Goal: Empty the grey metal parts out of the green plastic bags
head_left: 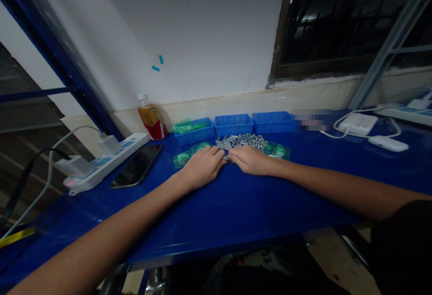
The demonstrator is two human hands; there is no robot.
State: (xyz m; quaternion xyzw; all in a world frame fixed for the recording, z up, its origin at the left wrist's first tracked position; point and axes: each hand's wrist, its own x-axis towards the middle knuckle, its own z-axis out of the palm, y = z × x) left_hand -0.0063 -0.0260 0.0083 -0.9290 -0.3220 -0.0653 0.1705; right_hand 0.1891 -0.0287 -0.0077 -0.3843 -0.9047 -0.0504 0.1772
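Note:
My left hand (202, 165) and my right hand (249, 159) rest close together on the blue table (236, 205), fingertips meeting at the near edge of a pile of small silver metal cylinders (242, 140). Both hands have their fingers curled down and pressed together over a few of these pieces; what sits under the fingertips is hidden. Green plastic bags (184, 155) lie flat under and beside the pile, one to the left and one to the right (278, 150).
Three blue plastic bins (232, 124) line the wall behind the pile; the left one holds green bags. A bottle of amber drink (151, 117), a white power strip (101, 160), a black phone (137, 165) stand left. White devices and cables (357, 123) lie right.

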